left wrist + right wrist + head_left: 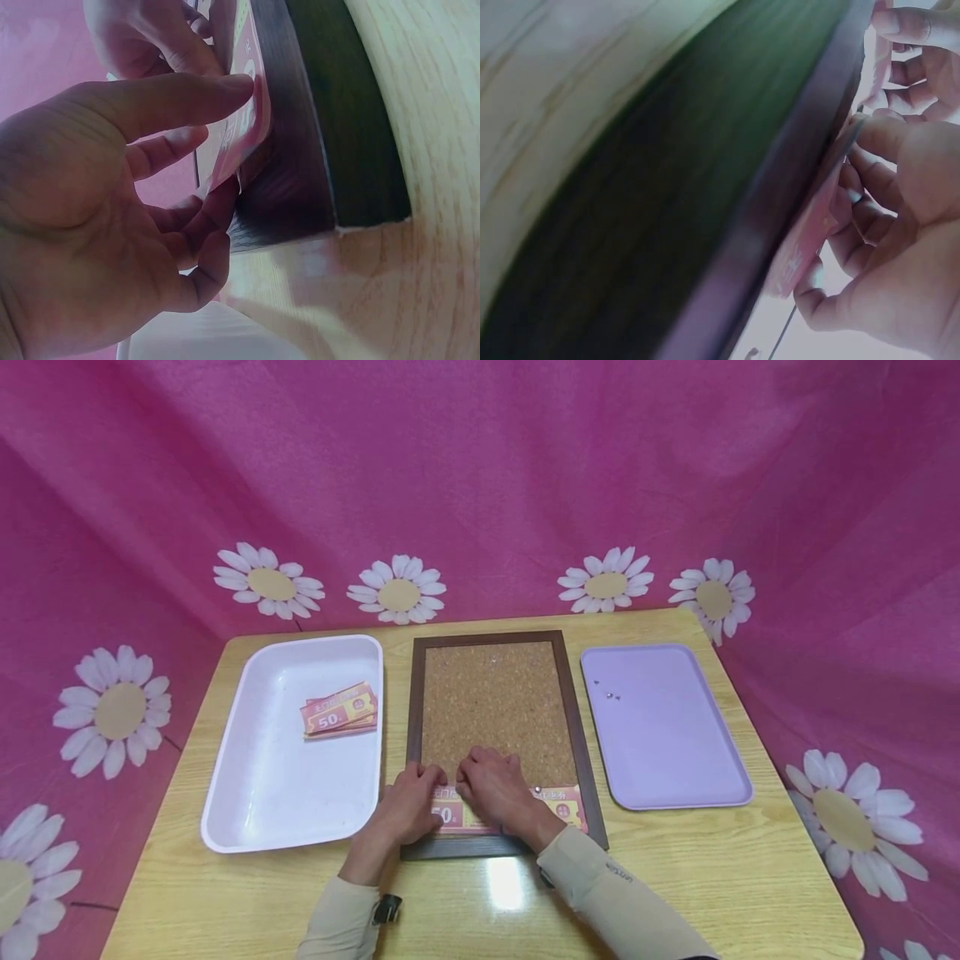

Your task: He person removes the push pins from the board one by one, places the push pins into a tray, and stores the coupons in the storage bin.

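Two pink-and-yellow paper coupons lie along the lower edge of a dark-framed cork board (495,710). My left hand (411,806) pinches the left end of the left coupon (446,814); in the left wrist view its thumb lies on the printed face, and the paper bends up off the frame (289,169). My right hand (495,785) is curled over the middle, its thumb and fingertips at the left coupon's other end; whether a small pin is between them is hidden. Partly under that hand is the right coupon (572,810), with a pin (537,789) at its top edge.
To the left stands a white bin (270,793) with a loose stack of coupons (340,712) inside. A shallow lilac tray (667,727) on the right holds several small metal pins (610,696). All sit on a wooden table (675,885) against a pink flowered cloth (480,485).
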`<state>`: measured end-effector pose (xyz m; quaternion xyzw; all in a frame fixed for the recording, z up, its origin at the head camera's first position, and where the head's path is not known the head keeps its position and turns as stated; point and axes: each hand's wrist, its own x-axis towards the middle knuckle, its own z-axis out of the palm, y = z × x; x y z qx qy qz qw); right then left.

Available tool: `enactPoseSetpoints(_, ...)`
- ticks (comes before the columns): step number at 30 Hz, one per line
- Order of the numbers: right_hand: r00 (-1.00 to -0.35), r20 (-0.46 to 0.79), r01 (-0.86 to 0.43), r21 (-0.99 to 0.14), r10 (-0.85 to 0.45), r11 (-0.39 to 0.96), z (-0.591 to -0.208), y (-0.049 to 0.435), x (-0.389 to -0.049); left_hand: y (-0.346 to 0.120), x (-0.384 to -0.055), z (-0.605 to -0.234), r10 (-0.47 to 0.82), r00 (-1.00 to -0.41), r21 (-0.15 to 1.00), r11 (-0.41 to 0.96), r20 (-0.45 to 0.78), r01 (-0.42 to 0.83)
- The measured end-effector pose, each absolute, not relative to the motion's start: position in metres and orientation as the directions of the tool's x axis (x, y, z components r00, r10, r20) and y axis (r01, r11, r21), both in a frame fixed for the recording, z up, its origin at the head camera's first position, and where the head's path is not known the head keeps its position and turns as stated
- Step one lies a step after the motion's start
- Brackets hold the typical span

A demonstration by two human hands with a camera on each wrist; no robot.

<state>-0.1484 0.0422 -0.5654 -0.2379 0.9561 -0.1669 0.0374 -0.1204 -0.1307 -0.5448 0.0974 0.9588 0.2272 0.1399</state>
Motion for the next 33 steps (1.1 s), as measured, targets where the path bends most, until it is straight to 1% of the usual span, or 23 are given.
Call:
enactPoseSetpoints(6, -0.883, 0.006, -0.436, -0.380, -0.469, 0.816, -0.564, 0.044, -0.149, -0.131, -0.120, -0.546, 0.263, -0.941, 0.469, 0.872, -0.211, 0.138)
enactPoseSetpoints(12, -0.885, 0.010, -0.434, -0.379, -0.466, 0.817, -0.563, 0.047, -0.150, -0.132, -0.119, -0.546, 0.281, -0.939, 0.486, 0.860, -0.197, 0.155)
enactPoseSetpoints(17, -0.887, -0.031, -0.412, -0.393, -0.460, 0.822, -0.558, 0.050, -0.152, -0.133, -0.119, -0.545, 0.305, -0.934, 0.495, 0.851, -0.187, 0.179)
enactPoseSetpoints(21, -0.894, -0.062, -0.382, -0.412, -0.443, 0.828, -0.554, 0.053, -0.155, -0.134, -0.120, -0.544, 0.303, -0.935, 0.513, 0.841, -0.185, 0.171)
enactPoseSetpoints(33, -0.901, 0.009, -0.404, -0.383, -0.434, 0.830, -0.549, 0.063, -0.158, -0.137, -0.121, -0.536, 0.316, -0.941, 0.587, 0.788, -0.124, 0.187)
